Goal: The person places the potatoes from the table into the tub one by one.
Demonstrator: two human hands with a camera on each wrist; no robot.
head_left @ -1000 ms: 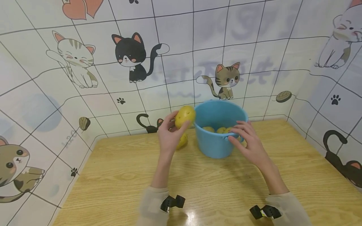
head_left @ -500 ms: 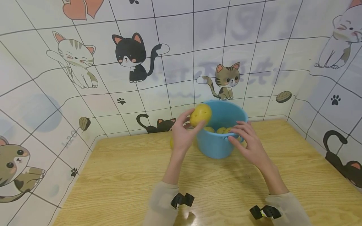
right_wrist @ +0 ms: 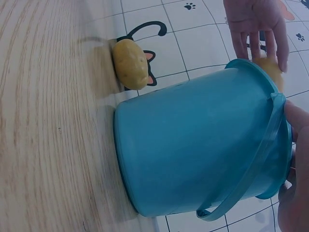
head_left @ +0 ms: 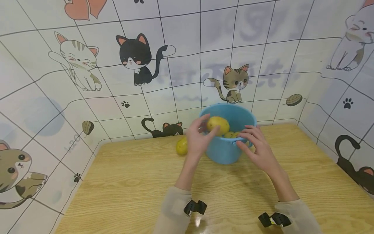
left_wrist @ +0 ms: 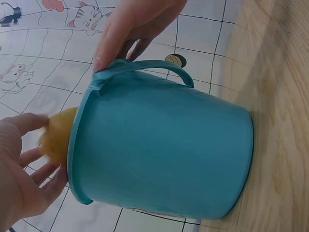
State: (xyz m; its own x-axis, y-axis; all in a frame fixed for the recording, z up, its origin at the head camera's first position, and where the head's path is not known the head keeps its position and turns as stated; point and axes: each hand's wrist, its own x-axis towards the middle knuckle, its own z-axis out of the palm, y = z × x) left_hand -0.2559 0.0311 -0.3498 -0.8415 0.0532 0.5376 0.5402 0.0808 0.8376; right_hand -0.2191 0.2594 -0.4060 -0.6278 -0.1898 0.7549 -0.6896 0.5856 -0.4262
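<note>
A light-blue bucket (head_left: pixel 223 151) stands upright on the table, its handle hanging down on the near side. My left hand (head_left: pixel 197 138) is at the left part of its mouth, thumb and fingertips loosely on either side of a yellow potato (head_left: pixel 219 125). That potato overlaps the rim and looks blurred in the left wrist view (left_wrist: pixel 57 137). With fingers over the rim and thumb outside, my right hand (head_left: pixel 257 146) grips the bucket's right side near the handle joint. Several more potatoes (head_left: pixel 229 134) show inside the bucket, mostly hidden by its wall.
Another potato (head_left: pixel 181 147) lies on the wooden table (head_left: pixel 140 182) left of the bucket, partly behind my left hand. Close behind rises a wall (head_left: pixel 187 48) covered with a cat-and-grid print, which continues along both sides.
My left hand has carried the potato rightward from beside the bucket to over its mouth, and lowered it slightly. The right hand has stayed on the rim, and the bucket stands where it was.
</note>
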